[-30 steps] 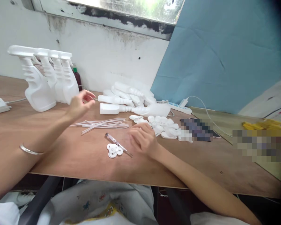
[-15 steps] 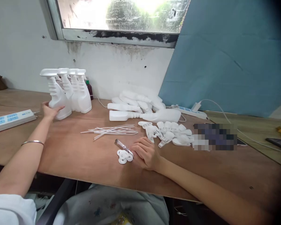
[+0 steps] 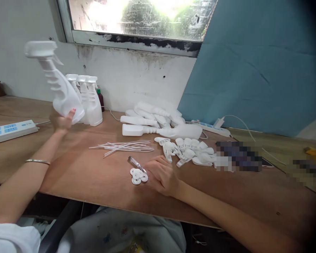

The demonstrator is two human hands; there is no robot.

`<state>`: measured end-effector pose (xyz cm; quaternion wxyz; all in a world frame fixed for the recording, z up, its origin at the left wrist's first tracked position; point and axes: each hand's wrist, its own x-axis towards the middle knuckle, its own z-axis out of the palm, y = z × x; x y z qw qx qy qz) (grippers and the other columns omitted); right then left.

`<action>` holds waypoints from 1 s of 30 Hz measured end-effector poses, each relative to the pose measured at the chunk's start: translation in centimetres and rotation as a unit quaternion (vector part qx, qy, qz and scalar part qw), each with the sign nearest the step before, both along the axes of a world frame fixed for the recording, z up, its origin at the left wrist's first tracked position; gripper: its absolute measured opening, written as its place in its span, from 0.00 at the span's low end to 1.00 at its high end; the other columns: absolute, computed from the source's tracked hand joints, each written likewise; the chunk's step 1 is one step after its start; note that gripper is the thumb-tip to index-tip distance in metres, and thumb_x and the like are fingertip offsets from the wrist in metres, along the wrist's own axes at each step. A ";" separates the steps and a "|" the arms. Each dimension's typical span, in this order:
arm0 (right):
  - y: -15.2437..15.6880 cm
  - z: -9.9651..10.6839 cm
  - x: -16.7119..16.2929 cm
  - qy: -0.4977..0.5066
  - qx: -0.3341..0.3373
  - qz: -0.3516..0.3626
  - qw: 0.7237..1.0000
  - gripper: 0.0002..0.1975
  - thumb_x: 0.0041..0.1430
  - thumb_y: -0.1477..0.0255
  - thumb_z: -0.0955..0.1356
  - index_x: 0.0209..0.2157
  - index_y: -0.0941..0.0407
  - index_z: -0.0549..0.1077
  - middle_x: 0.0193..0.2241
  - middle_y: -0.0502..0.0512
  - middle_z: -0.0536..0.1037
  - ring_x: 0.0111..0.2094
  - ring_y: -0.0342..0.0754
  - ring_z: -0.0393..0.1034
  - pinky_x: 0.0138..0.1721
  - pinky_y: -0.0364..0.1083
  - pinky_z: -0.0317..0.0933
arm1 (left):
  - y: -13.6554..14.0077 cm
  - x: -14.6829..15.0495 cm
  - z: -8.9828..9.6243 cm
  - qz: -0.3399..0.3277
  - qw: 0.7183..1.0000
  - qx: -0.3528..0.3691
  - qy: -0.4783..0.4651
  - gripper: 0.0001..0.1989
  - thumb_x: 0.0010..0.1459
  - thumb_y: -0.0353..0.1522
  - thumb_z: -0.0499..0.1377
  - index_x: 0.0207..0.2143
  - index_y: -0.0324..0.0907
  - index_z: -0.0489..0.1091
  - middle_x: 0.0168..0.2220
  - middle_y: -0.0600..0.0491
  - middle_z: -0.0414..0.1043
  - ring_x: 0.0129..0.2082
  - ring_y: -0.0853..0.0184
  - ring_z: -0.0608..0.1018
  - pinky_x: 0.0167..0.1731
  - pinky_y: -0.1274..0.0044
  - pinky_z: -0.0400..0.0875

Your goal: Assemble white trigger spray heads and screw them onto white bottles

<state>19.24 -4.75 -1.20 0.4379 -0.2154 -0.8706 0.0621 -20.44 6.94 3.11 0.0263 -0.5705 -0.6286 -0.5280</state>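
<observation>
My left hand grips the lower part of a white spray bottle, which is lifted off the table and tilted to the left. Several more spray bottles stand upright just behind it. On the tabletop near the front rests my right hand, its fingers curled and their tips partly hidden. Beside those fingers lie a small clear-handled screwdriver and a little heap of white ring washers. Thin white tubes are spread out farther back.
White empty bottles lie piled by the wall. White trigger sprayer heads form a heap right of centre. A power strip sits at the left, another power strip at the back right. A dark bottle with a green cap stands behind.
My left hand has raised the nearest spray bottle off the table, and the bottle now leans left. My right hand stays about where it was.
</observation>
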 end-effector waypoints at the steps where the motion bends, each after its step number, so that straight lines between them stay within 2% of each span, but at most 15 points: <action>1: -0.2 0.2 -0.2 0.046 -0.102 -0.008 0.994 0.06 0.55 0.74 0.63 0.37 0.55 0.67 0.32 0.55 0.76 0.35 0.48 0.70 0.38 0.49 0.62 | -0.3 1.3 0.2 0.073 0.997 0.028 0.013 0.26 0.55 0.47 0.50 0.44 0.32 0.59 0.37 0.52 0.67 0.52 0.61 0.61 0.35 0.74 0.53; 2: -0.2 0.5 -0.4 0.101 -0.217 -0.006 0.971 0.08 0.56 0.71 0.64 0.39 0.54 0.66 0.35 0.56 0.75 0.37 0.48 0.70 0.39 0.49 0.63 | -0.7 2.7 0.4 0.111 0.992 0.043 0.042 0.29 0.50 0.47 0.55 0.45 0.34 0.59 0.39 0.51 0.67 0.47 0.62 0.66 0.35 0.75 0.55; 3: -0.2 0.9 -0.5 0.155 -0.327 0.014 0.932 0.11 0.56 0.68 0.65 0.41 0.53 0.65 0.39 0.56 0.74 0.39 0.48 0.70 0.40 0.49 0.64 | -1.1 4.1 0.7 0.127 0.987 0.051 0.082 0.29 0.46 0.46 0.58 0.45 0.35 0.60 0.40 0.50 0.68 0.44 0.61 0.68 0.35 0.75 0.58; 5: 0.2 1.7 -0.5 0.257 -0.485 0.074 0.833 0.16 0.53 0.63 0.66 0.43 0.53 0.63 0.46 0.57 0.71 0.43 0.49 0.69 0.41 0.50 0.66 | -2.2 6.9 1.2 0.076 0.972 0.074 0.209 0.25 0.48 0.42 0.59 0.45 0.39 0.62 0.44 0.49 0.67 0.45 0.60 0.67 0.40 0.73 0.60; 7: 0.9 2.5 0.0 0.331 -0.558 0.132 0.749 0.19 0.51 0.59 0.67 0.43 0.54 0.65 0.48 0.57 0.69 0.45 0.51 0.68 0.44 0.51 0.65 | -3.4 9.5 1.8 0.013 0.945 0.100 0.311 0.19 0.51 0.38 0.57 0.45 0.42 0.64 0.45 0.49 0.69 0.47 0.58 0.66 0.43 0.70 0.59; 9: 1.7 3.2 0.7 0.384 -0.579 0.162 0.701 0.20 0.50 0.58 0.67 0.41 0.55 0.67 0.46 0.57 0.71 0.46 0.52 0.69 0.44 0.50 0.67 | -4.6 11.7 2.2 -0.063 0.918 0.117 0.374 0.14 0.54 0.34 0.55 0.44 0.45 0.67 0.46 0.50 0.69 0.46 0.57 0.68 0.43 0.68 0.59; 11: 2.2 3.6 1.3 0.423 -0.573 0.152 0.685 0.17 0.49 0.61 0.70 0.38 0.56 0.69 0.42 0.55 0.74 0.43 0.50 0.71 0.38 0.46 0.70 | -5.4 13.4 2.3 -0.098 0.913 0.122 0.377 0.12 0.55 0.32 0.53 0.43 0.48 0.68 0.46 0.50 0.70 0.46 0.57 0.69 0.43 0.66 0.59; 15: 2.6 3.3 1.5 0.479 -0.550 0.092 0.678 0.15 0.42 0.70 0.74 0.34 0.56 0.70 0.33 0.50 0.77 0.32 0.44 0.74 0.28 0.39 0.70 | -5.8 14.8 1.4 -0.081 0.925 0.161 0.334 0.11 0.52 0.31 0.54 0.40 0.49 0.69 0.43 0.48 0.71 0.44 0.57 0.71 0.42 0.63 0.60; 17: 2.6 2.9 1.2 0.496 -0.551 0.062 0.668 0.13 0.42 0.70 0.74 0.32 0.56 0.70 0.30 0.48 0.76 0.28 0.42 0.73 0.27 0.38 0.70 | -5.8 14.6 0.8 -0.086 0.925 0.184 0.321 0.11 0.51 0.33 0.55 0.39 0.49 0.69 0.41 0.48 0.71 0.42 0.57 0.71 0.43 0.62 0.59; 19: 2.5 2.5 1.0 0.504 -0.554 0.045 0.661 0.11 0.44 0.70 0.73 0.31 0.55 0.70 0.29 0.47 0.76 0.28 0.41 0.73 0.29 0.37 0.71 | -5.7 14.2 0.3 -0.130 0.919 0.223 0.298 0.11 0.50 0.35 0.57 0.39 0.49 0.67 0.41 0.49 0.71 0.42 0.58 0.71 0.44 0.62 0.59; 21: 2.4 2.4 0.9 0.504 -0.558 0.042 0.658 0.10 0.43 0.72 0.73 0.31 0.55 0.71 0.29 0.46 0.76 0.30 0.40 0.73 0.30 0.37 0.71 | -5.6 13.7 0.1 -0.185 0.905 0.282 0.260 0.16 0.48 0.37 0.59 0.41 0.47 0.64 0.43 0.48 0.68 0.43 0.59 0.69 0.45 0.63 0.61; 23: 2.3 2.5 0.9 0.503 -0.563 0.043 0.655 0.11 0.42 0.75 0.73 0.30 0.55 0.72 0.30 0.45 0.76 0.31 0.40 0.72 0.30 0.36 0.71 | -5.4 13.3 0.3 -0.213 0.895 0.322 0.223 0.23 0.46 0.38 0.62 0.45 0.46 0.60 0.48 0.48 0.64 0.47 0.59 0.67 0.47 0.64 0.62; 26: 2.1 2.5 0.8 0.502 -0.579 0.039 0.641 0.10 0.40 0.77 0.73 0.28 0.57 0.72 0.29 0.45 0.76 0.30 0.40 0.72 0.28 0.35 0.70 | -5.1 13.0 0.7 -0.220 0.919 0.288 0.157 0.30 0.48 0.39 0.61 0.51 0.44 0.53 0.53 0.48 0.59 0.54 0.60 0.63 0.52 0.65 0.59; 28: 2.1 2.3 0.8 0.504 -0.586 0.036 0.634 0.09 0.40 0.78 0.73 0.27 0.57 0.73 0.28 0.45 0.76 0.29 0.40 0.72 0.28 0.35 0.70 | -4.8 12.9 0.9 -0.243 0.933 0.233 0.124 0.28 0.51 0.38 0.59 0.52 0.43 0.52 0.55 0.47 0.58 0.56 0.61 0.61 0.54 0.65 0.57; 30: 2.3 1.9 0.8 0.505 -0.592 0.033 0.628 0.08 0.41 0.78 0.72 0.27 0.57 0.73 0.28 0.46 0.76 0.29 0.39 0.72 0.28 0.35 0.70 | -4.8 12.9 1.0 -0.279 0.934 0.186 0.121 0.24 0.52 0.37 0.58 0.50 0.42 0.55 0.56 0.47 0.56 0.57 0.61 0.60 0.54 0.66 0.56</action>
